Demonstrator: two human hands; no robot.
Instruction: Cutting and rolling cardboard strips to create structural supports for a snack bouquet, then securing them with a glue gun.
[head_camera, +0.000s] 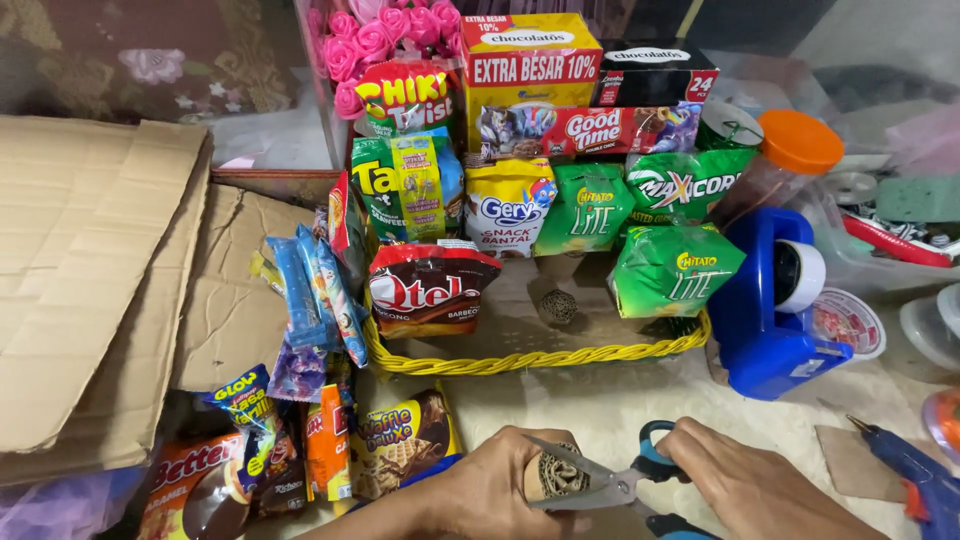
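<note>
Cardboard roll (556, 473): corrugated, coiled, brown; sits low in the head view, well in front of the yellow basket (520, 362), clasped in our left hand (490, 492), fingers curled closed round it.

Scissors (610, 484): blue handles, grey blades parted, tips over the roll's top; gripped by our right hand (745, 487), fingers through the loops.

Yellow basket: woven rim, our landmark. Inside it we count a dark red snack bag (428, 288) at the front left, green chip bags (672, 268) at the right, and a second small cardboard roll (557, 306) between them.

Blue tape dispenser (768, 308): just right of the basket.

Flattened cardboard (95, 270): well left of the basket.

Blue glue gun (915, 482): right of the basket, nearer us.
</note>
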